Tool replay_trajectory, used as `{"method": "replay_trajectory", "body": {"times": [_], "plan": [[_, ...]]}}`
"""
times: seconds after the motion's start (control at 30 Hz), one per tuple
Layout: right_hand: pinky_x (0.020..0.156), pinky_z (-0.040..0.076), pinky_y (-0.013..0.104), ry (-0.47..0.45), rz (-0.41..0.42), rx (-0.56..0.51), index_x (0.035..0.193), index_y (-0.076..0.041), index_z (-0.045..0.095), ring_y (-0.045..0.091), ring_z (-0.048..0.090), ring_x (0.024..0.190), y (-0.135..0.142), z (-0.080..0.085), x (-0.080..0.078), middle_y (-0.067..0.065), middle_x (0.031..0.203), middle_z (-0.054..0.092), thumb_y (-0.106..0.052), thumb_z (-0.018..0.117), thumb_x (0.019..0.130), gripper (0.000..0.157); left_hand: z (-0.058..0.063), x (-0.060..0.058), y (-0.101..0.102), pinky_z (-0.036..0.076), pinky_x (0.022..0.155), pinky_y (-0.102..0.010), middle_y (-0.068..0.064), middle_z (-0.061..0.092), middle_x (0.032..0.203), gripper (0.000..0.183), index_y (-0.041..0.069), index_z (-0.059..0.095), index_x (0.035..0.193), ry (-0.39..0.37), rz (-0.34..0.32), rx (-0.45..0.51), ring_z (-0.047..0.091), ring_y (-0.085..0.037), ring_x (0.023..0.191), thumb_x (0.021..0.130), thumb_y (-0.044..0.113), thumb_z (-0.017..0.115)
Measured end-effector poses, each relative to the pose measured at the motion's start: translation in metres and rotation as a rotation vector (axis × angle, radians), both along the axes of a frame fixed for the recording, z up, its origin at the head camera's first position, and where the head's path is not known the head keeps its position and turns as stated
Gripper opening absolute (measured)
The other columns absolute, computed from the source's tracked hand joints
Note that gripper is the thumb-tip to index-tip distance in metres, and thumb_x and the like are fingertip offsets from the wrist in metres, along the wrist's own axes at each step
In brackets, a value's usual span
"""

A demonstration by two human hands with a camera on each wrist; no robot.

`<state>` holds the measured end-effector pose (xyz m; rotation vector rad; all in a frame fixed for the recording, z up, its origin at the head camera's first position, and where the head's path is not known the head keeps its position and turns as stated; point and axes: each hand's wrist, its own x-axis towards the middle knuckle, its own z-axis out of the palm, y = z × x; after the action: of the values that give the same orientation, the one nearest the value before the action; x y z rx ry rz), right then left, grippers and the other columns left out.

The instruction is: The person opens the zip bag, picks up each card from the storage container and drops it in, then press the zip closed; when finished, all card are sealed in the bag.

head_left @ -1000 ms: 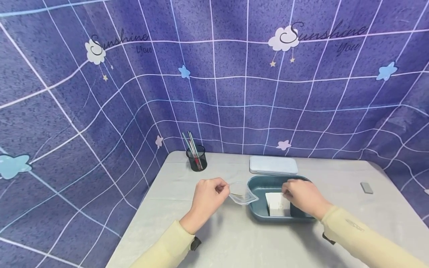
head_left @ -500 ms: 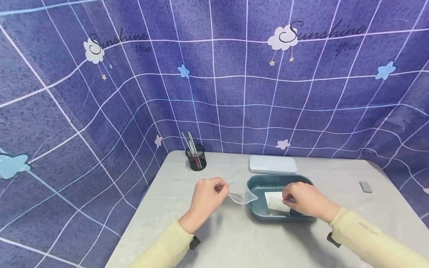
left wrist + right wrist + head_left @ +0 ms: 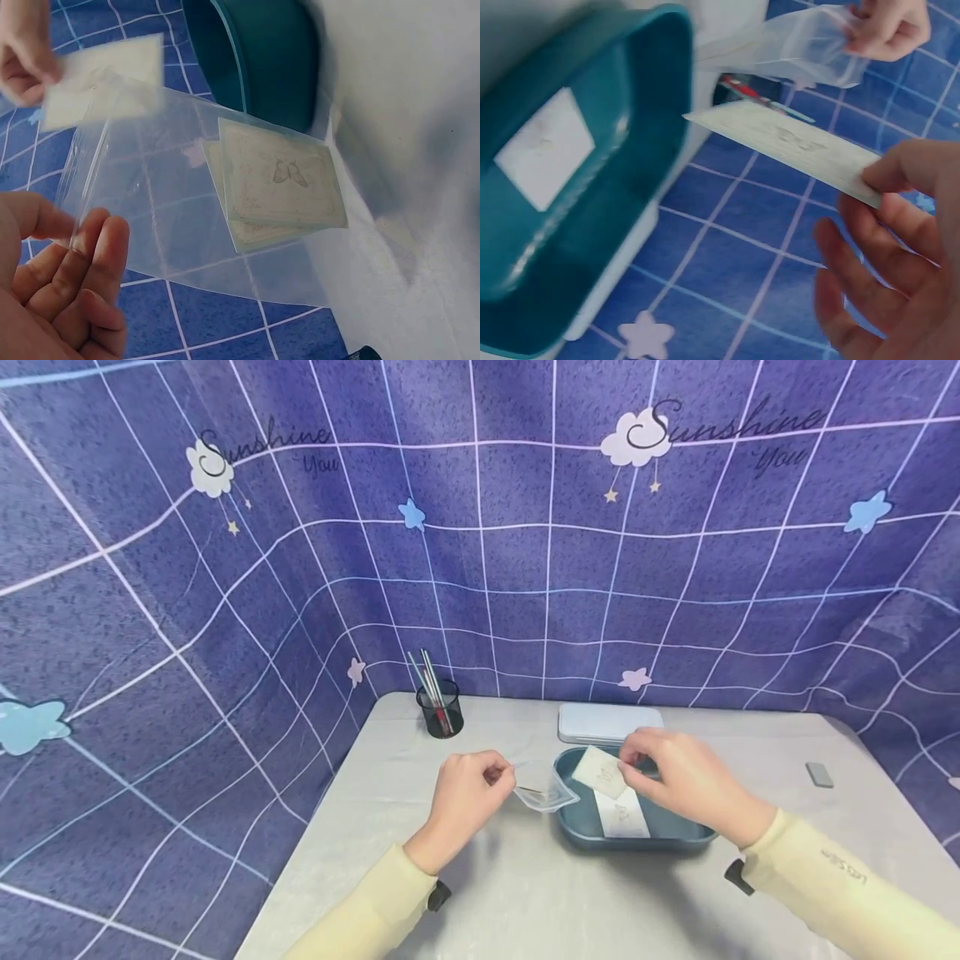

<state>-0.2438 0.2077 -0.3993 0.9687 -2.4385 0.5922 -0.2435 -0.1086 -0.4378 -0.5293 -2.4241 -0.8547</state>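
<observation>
My left hand (image 3: 467, 797) pinches the top edge of a clear zip bag (image 3: 180, 217) between thumb and fingers. Inside the bag lie cream cards (image 3: 285, 172), the front one printed with a butterfly. My right hand (image 3: 686, 781) pinches a cream card (image 3: 600, 772) by its edge, held up over the left part of the teal tray (image 3: 592, 842). That card also carries a dark print, seen in the right wrist view (image 3: 787, 146). Another white card (image 3: 622, 816) with a similar print lies on the tray floor.
Behind the tray sits a pale blue flat case (image 3: 600, 722). A black mesh cup (image 3: 441, 714) of pens stands at the back left, and a small grey block (image 3: 819, 775) lies at the right. A patterned purple curtain (image 3: 480, 552) closes off the back and left.
My right hand has risen from the tray with a card, tilting it toward the bag and uncovering another card beneath. The left hand and bag have stayed nearly in place.
</observation>
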Motion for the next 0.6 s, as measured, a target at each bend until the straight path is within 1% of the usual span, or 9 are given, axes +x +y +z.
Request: {"method": "replay_trajectory", "body": {"times": [0.1, 0.2, 0.33, 0.47, 0.6], "plan": [[0.067, 0.054, 0.033, 0.081, 0.016, -0.059, 0.087, -0.026, 0.066, 0.004, 0.062, 0.077, -0.007, 0.010, 0.003, -0.021, 0.086, 0.061, -0.013, 0.074, 0.085, 0.016, 0.000, -0.001, 0.001, 0.050, 0.062, -0.026, 0.018, 0.066, 0.063, 0.012, 0.023, 0.079, 0.076, 0.003, 0.003, -0.003, 0.055, 0.004, 0.055, 0.083, 0.016, 0.071], [0.069, 0.053, 0.030, 0.145, 0.056, -0.103, 0.090, -0.024, 0.068, 0.003, 0.063, 0.080, -0.015, 0.020, 0.009, -0.020, 0.088, 0.063, -0.016, 0.072, 0.087, 0.010, 0.000, -0.001, 0.001, 0.050, 0.062, -0.026, 0.018, 0.066, 0.064, 0.012, 0.023, 0.079, 0.076, 0.005, -0.001, -0.001, 0.055, 0.004, 0.055, 0.083, 0.017, 0.071], [0.073, 0.052, 0.027, 0.189, 0.115, -0.132, 0.090, -0.022, 0.068, 0.004, 0.063, 0.084, -0.028, 0.029, 0.017, -0.017, 0.090, 0.064, -0.018, 0.069, 0.088, 0.005, 0.000, -0.001, 0.001, 0.049, 0.062, -0.026, 0.017, 0.066, 0.064, 0.012, 0.022, 0.079, 0.076, 0.006, -0.007, 0.003, 0.055, 0.004, 0.055, 0.083, 0.017, 0.072], [0.075, 0.053, 0.029, 0.192, 0.153, -0.141, 0.089, -0.021, 0.067, 0.008, 0.063, 0.084, -0.039, 0.025, 0.019, -0.015, 0.090, 0.064, -0.017, 0.068, 0.088, 0.004, 0.002, 0.000, 0.002, 0.049, 0.062, -0.025, 0.017, 0.066, 0.064, 0.011, 0.022, 0.079, 0.076, 0.008, -0.006, 0.006, 0.055, 0.004, 0.055, 0.083, 0.016, 0.072], [0.071, 0.053, 0.031, 0.189, 0.147, -0.121, 0.088, -0.021, 0.066, 0.008, 0.061, 0.082, -0.047, 0.015, 0.017, -0.014, 0.089, 0.063, -0.017, 0.069, 0.087, 0.004, 0.002, 0.001, 0.003, 0.049, 0.061, -0.025, 0.017, 0.066, 0.063, 0.012, 0.022, 0.079, 0.076, 0.008, -0.004, 0.009, 0.055, 0.004, 0.054, 0.082, 0.015, 0.072]]}}
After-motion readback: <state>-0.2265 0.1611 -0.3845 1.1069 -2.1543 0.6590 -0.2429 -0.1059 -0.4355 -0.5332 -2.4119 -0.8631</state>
